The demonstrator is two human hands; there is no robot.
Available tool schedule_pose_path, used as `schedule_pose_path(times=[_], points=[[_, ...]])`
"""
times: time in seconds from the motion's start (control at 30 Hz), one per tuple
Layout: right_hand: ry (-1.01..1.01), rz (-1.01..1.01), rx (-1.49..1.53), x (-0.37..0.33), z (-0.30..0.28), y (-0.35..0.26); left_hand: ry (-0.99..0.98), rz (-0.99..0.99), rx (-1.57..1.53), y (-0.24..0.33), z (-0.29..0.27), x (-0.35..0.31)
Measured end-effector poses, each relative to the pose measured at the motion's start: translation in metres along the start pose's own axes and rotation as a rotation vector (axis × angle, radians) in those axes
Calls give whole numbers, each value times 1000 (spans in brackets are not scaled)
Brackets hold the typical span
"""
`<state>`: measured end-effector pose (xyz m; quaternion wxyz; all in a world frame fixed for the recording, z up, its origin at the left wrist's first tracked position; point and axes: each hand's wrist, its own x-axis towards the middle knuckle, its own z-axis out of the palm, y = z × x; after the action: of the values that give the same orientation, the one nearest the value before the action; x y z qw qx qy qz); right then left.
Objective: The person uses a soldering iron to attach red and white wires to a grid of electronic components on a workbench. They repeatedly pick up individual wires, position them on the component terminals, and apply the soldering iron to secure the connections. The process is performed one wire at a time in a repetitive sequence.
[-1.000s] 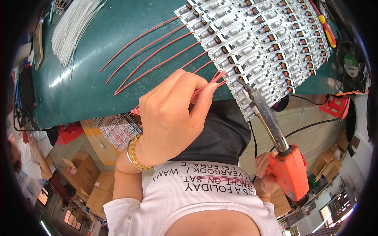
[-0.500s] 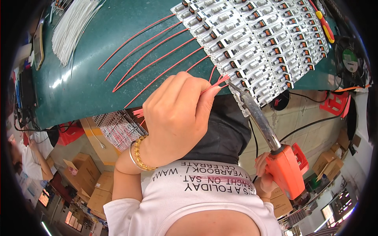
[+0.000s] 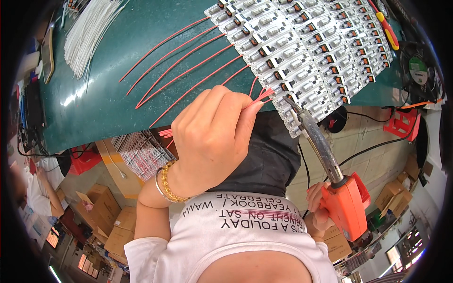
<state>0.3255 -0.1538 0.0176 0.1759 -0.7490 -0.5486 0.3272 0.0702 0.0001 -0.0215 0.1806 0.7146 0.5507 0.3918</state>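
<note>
My left hand [image 3: 213,137] is closed around a bundle of thin red wires [image 3: 262,95], their tips poking out toward the near edge of a panel of small circuit boards [image 3: 302,42] on the green table [image 3: 104,99]. Several red wires [image 3: 184,61] lie fanned on the table, each running from the panel's left edge. My right hand [image 3: 315,207] grips the orange handle of a soldering gun [image 3: 342,198], whose metal barrel and tip [image 3: 290,104] point at the panel's near edge, just right of the wire tips.
A bundle of white wires [image 3: 87,30] lies at the table's far left. A red and yellow screwdriver [image 3: 387,30] and a small fan [image 3: 417,70] sit at the right. Below the table edge are a tray of parts [image 3: 141,153], cardboard boxes [image 3: 104,207] and a red stool [image 3: 401,123].
My left hand with the wire bundle has shifted slightly right along the panel's edge. The soldering gun's tip has stayed near the panel's near edge.
</note>
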Motion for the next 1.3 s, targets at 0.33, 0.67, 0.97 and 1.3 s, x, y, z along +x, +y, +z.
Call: schedule_pose_path(times=[0.33,0.67,0.97,1.3], points=[[41,-343,524,5,14,17,-57,4,-77,7,-19,0],[157,28,262,-9,13,11,-52,20,-23,10,-5,-6],[-8,-222,191,-4,4,34,-38,32,2,9,-3,-6],[26,-278,260,-11,2,46,-62,20,-12,10,-4,-6]])
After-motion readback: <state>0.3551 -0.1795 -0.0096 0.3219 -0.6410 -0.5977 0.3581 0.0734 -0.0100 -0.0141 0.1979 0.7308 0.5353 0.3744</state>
